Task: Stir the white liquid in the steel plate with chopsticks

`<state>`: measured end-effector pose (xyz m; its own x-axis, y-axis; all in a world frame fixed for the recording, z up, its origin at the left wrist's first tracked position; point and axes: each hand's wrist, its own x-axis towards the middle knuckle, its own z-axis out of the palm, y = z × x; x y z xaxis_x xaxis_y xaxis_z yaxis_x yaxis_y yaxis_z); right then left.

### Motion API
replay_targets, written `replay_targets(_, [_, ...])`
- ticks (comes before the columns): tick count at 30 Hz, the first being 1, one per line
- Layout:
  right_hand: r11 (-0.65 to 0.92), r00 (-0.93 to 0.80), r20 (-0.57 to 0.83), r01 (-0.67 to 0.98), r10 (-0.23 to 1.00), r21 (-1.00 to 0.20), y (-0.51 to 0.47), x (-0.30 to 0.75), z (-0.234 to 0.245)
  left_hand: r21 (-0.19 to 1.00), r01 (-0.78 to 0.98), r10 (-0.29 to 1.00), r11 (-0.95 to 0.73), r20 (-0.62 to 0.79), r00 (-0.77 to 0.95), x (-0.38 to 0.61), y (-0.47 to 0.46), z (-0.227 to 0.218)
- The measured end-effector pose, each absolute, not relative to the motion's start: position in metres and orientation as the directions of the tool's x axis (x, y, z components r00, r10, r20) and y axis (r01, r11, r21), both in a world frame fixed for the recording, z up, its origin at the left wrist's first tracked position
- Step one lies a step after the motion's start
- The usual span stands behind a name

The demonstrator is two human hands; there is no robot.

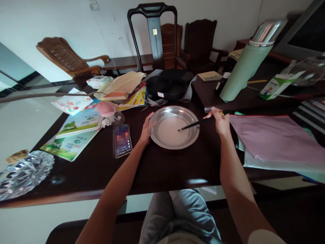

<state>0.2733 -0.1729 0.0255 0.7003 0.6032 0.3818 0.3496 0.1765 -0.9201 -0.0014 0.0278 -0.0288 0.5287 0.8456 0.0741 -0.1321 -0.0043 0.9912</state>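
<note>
A round, shallow metal basin stands on the dark wooden table, with a pale, cloudy layer in its bottom that looks like liquid. My left hand grips the basin's left rim, thumb over the edge and fingers along the outer side. Closed around black chopsticks with gold bands near their upper end, my right hand is just beyond the basin's right side. The chopsticks slant down to the left over the rim, and their tips are at the pale layer. Whether the tips dip into it, I cannot tell.
Left of the basin lie a phone, workbooks and a pink-topped bottle. Behind it sits a black case. A green thermos rises at the back right, above a pink folder. A glass dish is far left.
</note>
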Motion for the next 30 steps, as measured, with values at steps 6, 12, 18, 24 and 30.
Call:
replay_targets(6, [0.174, 0.507, 0.345, 0.353, 0.79, -0.919, -0.167, 0.258, 0.028, 0.99, -0.144, 0.85, -0.011, 0.085, 0.52, -0.001, 0.028, -0.03])
replay_targets(12, [0.192, 0.647, 0.402, 0.372, 0.648, -0.908, -0.169, 0.268, 0.025, 0.989, -0.148, 0.847, 0.0, 0.079, 0.525, -0.001, 0.027, -0.028])
replay_targets(18, [0.184, 0.578, 0.349, 0.325, 0.737, -0.928, -0.168, 0.264, 0.026, 0.989, -0.147, 0.858, 0.003, 0.073, 0.508, -0.001, 0.028, -0.029])
replay_targets(24, [0.19, 0.601, 0.399, 0.381, 0.692, -0.905, -0.168, 0.264, 0.028, 0.987, -0.157, 0.845, 0.019, 0.069, 0.53, -0.001, 0.029, -0.031])
replay_targets(30, [0.204, 0.669, 0.359, 0.302, 0.65, -0.931, -0.172, 0.27, 0.028, 0.99, -0.143, 0.854, 0.009, 0.067, 0.516, -0.002, 0.031, -0.032])
